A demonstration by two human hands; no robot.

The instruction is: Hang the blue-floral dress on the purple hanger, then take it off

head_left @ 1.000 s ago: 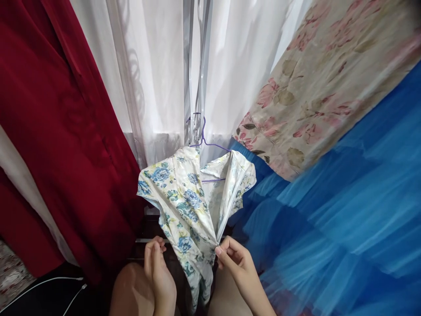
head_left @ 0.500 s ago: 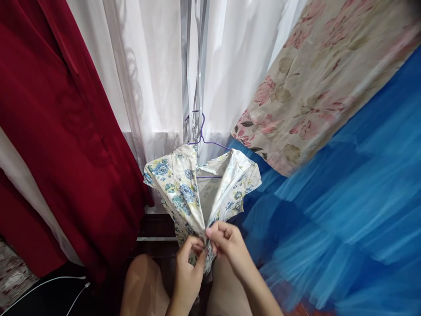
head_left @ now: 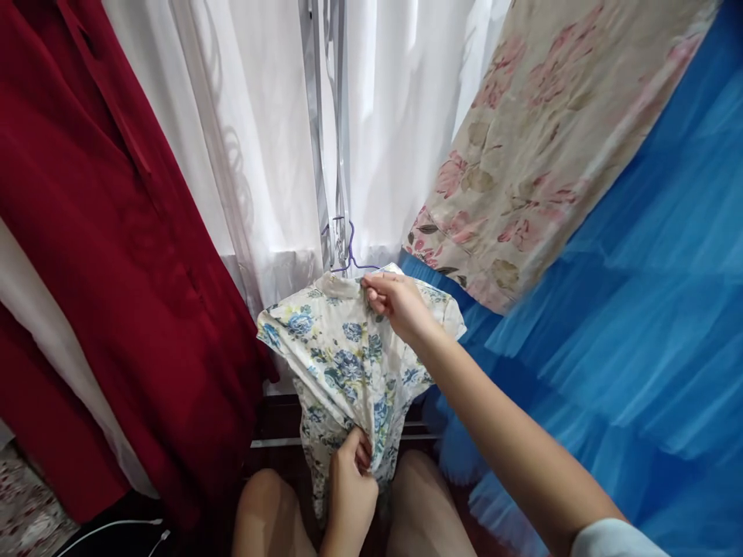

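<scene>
A white dress with blue and yellow-green flowers (head_left: pixel 344 362) hangs in front of me on a purple hanger (head_left: pixel 351 249). Its front opening is drawn together along a straight middle line up to the neck. At the top of that line my right hand (head_left: pixel 399 303) is closed in a pinch on what seems to be the zipper pull, which the fingers hide. Lower down, my left hand (head_left: pixel 354 481) grips the dress fabric beside the same line, pulling it into taut folds.
A red garment (head_left: pixel 168 333) hangs on the left, a beige flowered one (head_left: pixel 493 178) and blue tulle layers (head_left: pixel 586 333) on the right. White curtains (head_left: pixel 261 139) and a metal pole (head_left: pixel 325 116) stand behind. My bare knees (head_left: pixel 267 510) flank the dress; white cables (head_left: pixel 110 526) lie at lower left.
My right hand has risen from the bottom of the V-shaped opening to the neck, and the opening has closed behind it. My left hand has moved slightly down, still gripping the dress.
</scene>
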